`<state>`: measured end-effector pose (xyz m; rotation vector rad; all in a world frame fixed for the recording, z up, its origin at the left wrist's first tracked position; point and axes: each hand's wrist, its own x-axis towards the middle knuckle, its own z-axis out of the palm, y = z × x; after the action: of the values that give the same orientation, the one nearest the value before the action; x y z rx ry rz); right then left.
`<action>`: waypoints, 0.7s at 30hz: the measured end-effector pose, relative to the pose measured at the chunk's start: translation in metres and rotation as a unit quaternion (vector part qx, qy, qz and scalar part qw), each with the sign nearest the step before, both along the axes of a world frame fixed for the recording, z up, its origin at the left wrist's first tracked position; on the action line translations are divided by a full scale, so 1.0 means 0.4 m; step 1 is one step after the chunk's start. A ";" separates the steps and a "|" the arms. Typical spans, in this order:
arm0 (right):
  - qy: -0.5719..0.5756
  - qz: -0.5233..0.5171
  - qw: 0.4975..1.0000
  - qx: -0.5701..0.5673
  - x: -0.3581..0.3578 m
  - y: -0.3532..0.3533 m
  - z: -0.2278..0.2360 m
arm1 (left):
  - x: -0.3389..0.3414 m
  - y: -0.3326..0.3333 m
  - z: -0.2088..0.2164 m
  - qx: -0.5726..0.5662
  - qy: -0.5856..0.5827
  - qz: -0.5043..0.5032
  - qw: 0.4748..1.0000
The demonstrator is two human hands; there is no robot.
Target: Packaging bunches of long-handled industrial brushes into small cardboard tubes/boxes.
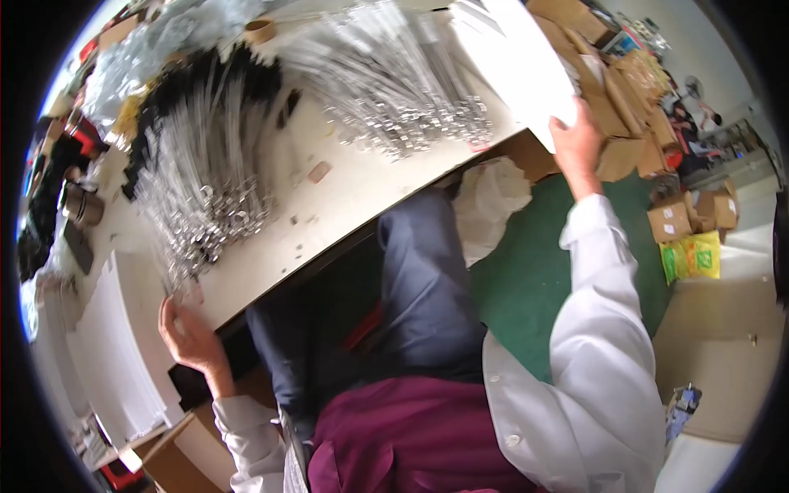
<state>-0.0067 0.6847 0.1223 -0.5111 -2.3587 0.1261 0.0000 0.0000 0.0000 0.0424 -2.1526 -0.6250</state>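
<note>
My right hand (580,149) is at the edge of a bright white sheet or board (526,70) on the table's right end, its thumb and fingers closed on that edge. Glare hides the sheet's surface. At the table's front left edge, my left hand (194,338) is slightly blurred, its fingers loosely apart with nothing visible in them. Just beyond it lie the metal ends of a bundle of clear-sleeved strips (209,156) with dark far ends. A second spread of clear-sleeved strips with metal ends (394,82) lies further right.
The white table (308,218) carries small scraps and a roll of brown tape (259,31). White stacked sheets (115,345) stand left of my left hand. Cardboard boxes (620,99) line the right side. A pale bag (491,201) hangs below the table edge. People sit in the far right background.
</note>
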 end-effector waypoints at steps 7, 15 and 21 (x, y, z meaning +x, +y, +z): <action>0.014 0.398 0.917 -0.027 0.064 -0.431 0.095 | 0.113 0.287 0.272 -0.136 -0.063 -0.302 0.942; -0.152 0.607 0.780 0.015 0.099 -0.708 0.003 | 0.084 0.424 0.344 -0.245 -0.193 -0.386 0.868; -0.140 0.616 0.775 0.010 0.081 -0.754 -0.042 | 0.058 0.396 0.270 -0.198 -0.223 -0.386 0.873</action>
<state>0.0256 0.3830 0.1055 1.1872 -2.5709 0.6410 0.0233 0.1585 0.1081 -1.0342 -2.6960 -0.6292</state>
